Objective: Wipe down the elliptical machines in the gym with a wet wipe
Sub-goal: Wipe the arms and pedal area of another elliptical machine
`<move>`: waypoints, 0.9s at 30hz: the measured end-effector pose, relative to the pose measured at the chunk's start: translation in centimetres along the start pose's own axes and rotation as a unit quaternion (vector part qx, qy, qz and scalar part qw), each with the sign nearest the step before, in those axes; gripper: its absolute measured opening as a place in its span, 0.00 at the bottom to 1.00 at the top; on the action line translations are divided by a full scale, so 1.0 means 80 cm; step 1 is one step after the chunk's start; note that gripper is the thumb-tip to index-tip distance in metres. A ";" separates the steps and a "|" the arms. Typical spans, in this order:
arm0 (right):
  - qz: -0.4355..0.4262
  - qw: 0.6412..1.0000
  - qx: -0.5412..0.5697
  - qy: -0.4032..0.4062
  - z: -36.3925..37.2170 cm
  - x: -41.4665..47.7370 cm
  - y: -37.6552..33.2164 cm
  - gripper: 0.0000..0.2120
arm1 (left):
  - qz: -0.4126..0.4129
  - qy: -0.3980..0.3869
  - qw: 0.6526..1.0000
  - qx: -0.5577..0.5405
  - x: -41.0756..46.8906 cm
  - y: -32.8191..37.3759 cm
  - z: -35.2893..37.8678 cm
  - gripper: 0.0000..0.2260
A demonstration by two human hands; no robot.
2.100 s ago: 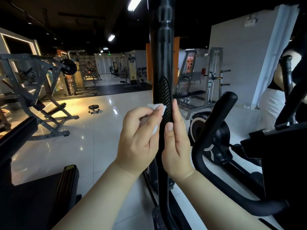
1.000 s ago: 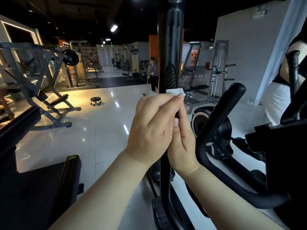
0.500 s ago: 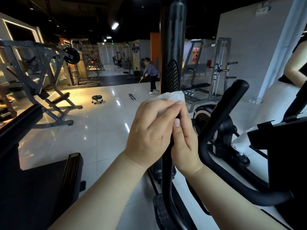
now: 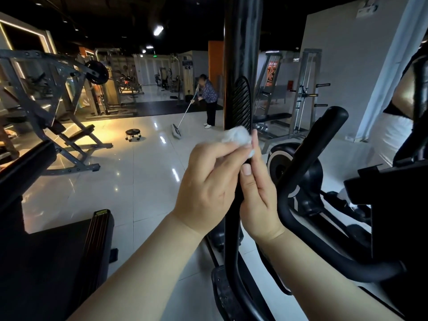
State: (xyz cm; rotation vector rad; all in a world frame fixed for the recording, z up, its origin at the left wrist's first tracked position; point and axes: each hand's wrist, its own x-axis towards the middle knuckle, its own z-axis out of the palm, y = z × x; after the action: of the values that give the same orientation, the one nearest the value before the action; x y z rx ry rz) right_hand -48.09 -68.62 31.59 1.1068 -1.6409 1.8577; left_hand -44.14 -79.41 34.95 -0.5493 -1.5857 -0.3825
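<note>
At the centre of the view, straight ahead at 12 o'clock:

- The tall black upright handlebar [image 4: 240, 66] of the elliptical machine rises between both hands, with its ribbed black oval pad [image 4: 243, 103] just above them.
- The left grip [image 4: 208, 181] pinches the crumpled white wet wipe [image 4: 236, 135] in curled fingertips and presses it to the front of the post, at the pad's lower end.
- The right grip [image 4: 259, 193] is released: fingers straight along the post's 3 o'clock side, thumb on its front, fingertips touching the wipe.
- Just changed: two seconds ago the wipe lay flat against the middle of the pad. Now it is bunched and sits at the pad's bottom edge (so the stroke seems to have run downward).
- Judgement: the pad has probably been covered, while the bare post below the hands and the curved black side handle [image 4: 308, 158] at 3 o'clock look left to do.
- At 11 o'clock, well apart, a person with a floor mop [image 4: 209, 98] has come into view.
</note>
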 end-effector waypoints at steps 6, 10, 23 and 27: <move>0.002 1.000 -0.009 -0.003 -0.004 -0.004 -0.002 0.26 | -0.024 -0.013 0.999 0.019 -0.021 -0.006 -0.013 0.10; 0.018 1.000 0.011 0.007 -0.001 -0.007 -0.001 0.24 | -0.009 -0.013 1.000 0.008 0.003 0.011 -0.002 0.09; 0.041 0.998 0.050 -0.017 -0.003 -0.012 -0.008 0.24 | -0.042 0.001 0.999 0.015 -0.003 0.015 -0.007 0.07; 0.022 0.999 0.043 -0.026 -0.007 -0.013 -0.001 0.25 | -0.043 -0.008 0.999 -0.014 -0.032 0.008 -0.005 0.07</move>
State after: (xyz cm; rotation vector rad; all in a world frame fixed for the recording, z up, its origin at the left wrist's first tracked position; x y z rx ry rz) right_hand -47.59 -67.86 30.86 1.1723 -1.6389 1.9589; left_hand -43.35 -79.40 32.43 -0.5076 -1.6240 -0.4657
